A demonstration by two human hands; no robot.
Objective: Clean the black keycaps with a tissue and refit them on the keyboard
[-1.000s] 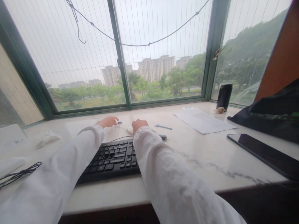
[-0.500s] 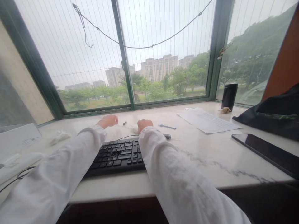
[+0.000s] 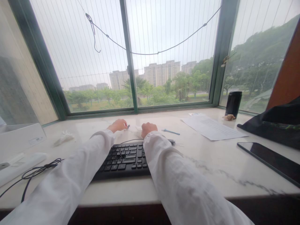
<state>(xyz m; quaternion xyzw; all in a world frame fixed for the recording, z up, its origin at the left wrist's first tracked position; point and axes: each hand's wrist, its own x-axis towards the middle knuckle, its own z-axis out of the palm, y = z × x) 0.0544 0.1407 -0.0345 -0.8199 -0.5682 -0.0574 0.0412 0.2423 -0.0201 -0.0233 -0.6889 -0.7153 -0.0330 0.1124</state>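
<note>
- While both white-sleeved arms stretch over the black computer keyboard (image 3: 124,156) on the pale marble counter (image 3: 211,162), the view has drifted rightward since a second ago.
- Left hand (image 3: 117,125), loosely curled, has moved up to a small dark metal piece (image 3: 128,126); whether it pinches it, I cannot tell.
- Right hand (image 3: 148,128) rests as a closed fist just beside, its contents hidden.
- Farther back, a black cylindrical cup (image 3: 233,103) stands by the window; its inside is unseen.
</note>
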